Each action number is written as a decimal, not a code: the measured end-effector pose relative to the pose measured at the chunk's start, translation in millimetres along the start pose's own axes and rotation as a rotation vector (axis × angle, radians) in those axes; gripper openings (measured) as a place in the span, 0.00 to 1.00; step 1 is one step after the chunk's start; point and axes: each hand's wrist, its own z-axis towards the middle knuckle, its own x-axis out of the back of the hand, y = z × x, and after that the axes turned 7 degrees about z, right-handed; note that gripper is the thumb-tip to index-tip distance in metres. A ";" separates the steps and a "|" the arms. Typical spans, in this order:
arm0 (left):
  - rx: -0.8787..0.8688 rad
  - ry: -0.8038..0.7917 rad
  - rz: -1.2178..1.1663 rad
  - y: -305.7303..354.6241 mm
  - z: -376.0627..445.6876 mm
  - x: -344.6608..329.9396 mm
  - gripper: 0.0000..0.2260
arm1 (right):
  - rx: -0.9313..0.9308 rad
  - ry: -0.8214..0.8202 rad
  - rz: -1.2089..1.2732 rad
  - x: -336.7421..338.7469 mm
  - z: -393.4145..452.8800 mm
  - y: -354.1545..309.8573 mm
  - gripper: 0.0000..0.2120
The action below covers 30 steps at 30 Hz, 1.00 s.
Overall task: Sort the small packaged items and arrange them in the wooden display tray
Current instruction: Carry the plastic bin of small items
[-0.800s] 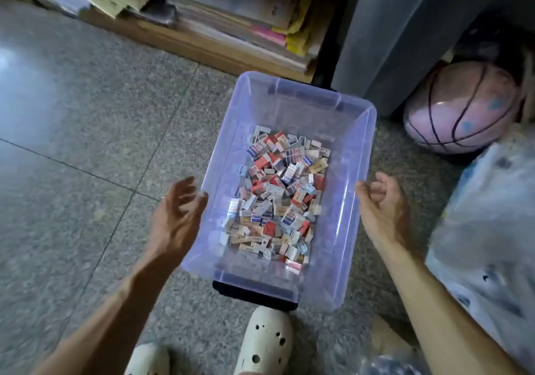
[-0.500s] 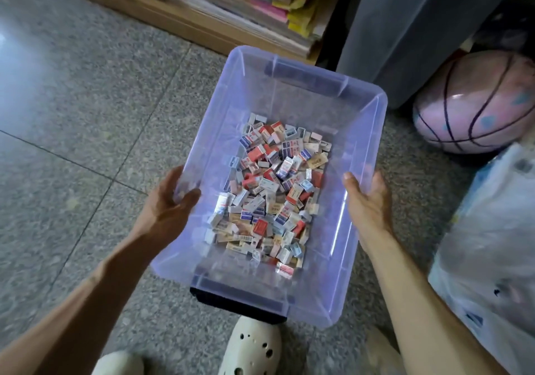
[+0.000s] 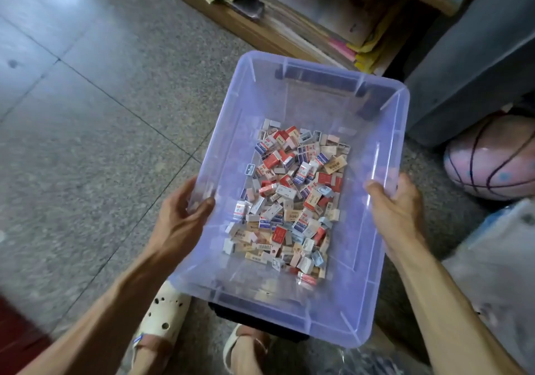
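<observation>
Bin [image 3: 385, 131] of translucent violet plastic, gripped by both long side rims above a speckled stone floor [image 3: 86, 143]; it appears lifted, with a dark object partly visible beneath its near end. To carry it well, the judgement is to keep the base level and both grips matched, since the loose load could slide toward the lower end. Left hand [image 3: 176, 221]: thumb hooked over the left rim into the bin, remaining fingers curled under the outer wall. Right hand [image 3: 396, 209]: thumb lying over the right rim, other fingers wrapped outside and mostly hidden. Small packaged items [image 3: 292, 201], red, white, blue and tan boxes, lie heaped on the bin floor between the two hands, near the left thumb, apart from the right, touched by neither. No wooden display tray is visible, so sorting has seemingly not begun.
</observation>
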 end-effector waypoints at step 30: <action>0.316 0.561 -0.364 46.3 -44.9 617.3 0.18 | 0.455 -0.582 -0.336 -422.4 -303.7 -539.3 0.07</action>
